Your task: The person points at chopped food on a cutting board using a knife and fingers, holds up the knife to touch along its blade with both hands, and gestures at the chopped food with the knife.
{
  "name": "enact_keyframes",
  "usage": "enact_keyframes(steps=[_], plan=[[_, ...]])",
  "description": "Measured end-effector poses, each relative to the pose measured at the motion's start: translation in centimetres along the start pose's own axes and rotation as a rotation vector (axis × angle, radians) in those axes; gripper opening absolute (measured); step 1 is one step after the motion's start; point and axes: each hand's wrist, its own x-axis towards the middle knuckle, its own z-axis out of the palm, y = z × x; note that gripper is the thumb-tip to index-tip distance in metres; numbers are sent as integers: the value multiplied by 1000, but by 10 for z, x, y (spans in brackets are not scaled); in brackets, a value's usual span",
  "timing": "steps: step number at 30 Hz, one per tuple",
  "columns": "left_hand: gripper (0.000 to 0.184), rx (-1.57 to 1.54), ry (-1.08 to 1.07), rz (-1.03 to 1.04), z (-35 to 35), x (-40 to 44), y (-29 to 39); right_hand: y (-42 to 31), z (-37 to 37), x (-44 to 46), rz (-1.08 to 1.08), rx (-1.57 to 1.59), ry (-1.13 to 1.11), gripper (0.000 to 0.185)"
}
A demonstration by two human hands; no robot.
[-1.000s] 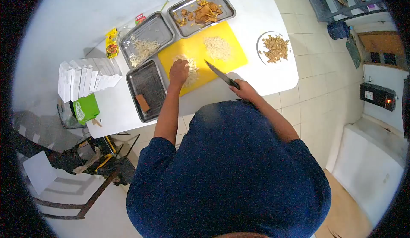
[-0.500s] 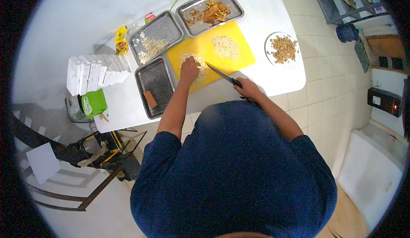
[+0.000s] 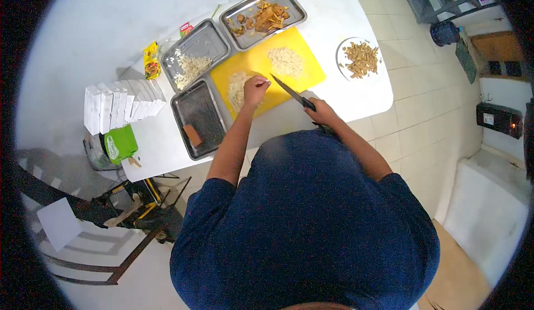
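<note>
My right hand (image 3: 321, 112) is wrapped round the black handle of a knife (image 3: 290, 92), whose blade points up and left over the yellow cutting board (image 3: 269, 97). Over the board, my left hand (image 3: 256, 90) pinches a small white piece (image 3: 267, 83) close to the blade. Just left of that hand lies a pile of pale chopped pieces (image 3: 237, 85). A second pale pile (image 3: 285, 62) sits further back on the board, to the right, beyond the knife tip.
Behind the board, one metal tray (image 3: 301, 18) bears brown food; another (image 3: 225, 49) has white bits. A dark tray (image 3: 178, 113) holds an orange-brown block. A plate (image 3: 339, 65) of brown pieces is at right. White boxes (image 3: 119, 105) and a green bag (image 3: 120, 143) stand left.
My left hand has lifted off the left pile and moved right, towards the blade, with a small white piece now showing in its fingers. The knife stays in my right hand.
</note>
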Motion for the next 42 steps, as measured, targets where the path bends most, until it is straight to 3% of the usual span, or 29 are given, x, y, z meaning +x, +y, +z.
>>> enact_keyframes(steps=[4,7,13,16,22,25,34,37,40,42], plan=[[20,-265,42,-117,25,-5,-26,1,0,-1,86,-32,-12,29],[26,-10,71,-7,28,-14,-14,-5,-3,-7,78,-60,63,28],[38,-136,82,-122,48,-9,-38,-1,-2,-7,60,-83,64,28],[45,240,57,-21,40,-14,-34,-2,-1,-6,46,-162,93,29],[56,482,-36,313,32,-30,-43,-28,-16,-8,138,-331,43,29],[60,590,-216,98,25,-34,-20,-40,-19,-12,113,-356,30,28],[63,528,-227,-17,22,-31,-6,-46,-22,-16,131,-411,-17,27],[65,430,-121,47,25,-33,-17,-46,-22,-11,148,-433,60,29],[67,471,-150,-178,24,-35,11,-52,-29,-14,171,-397,95,29],[68,473,-193,-163,21,-35,21,-50,-28,-15,181,-390,103,28]])
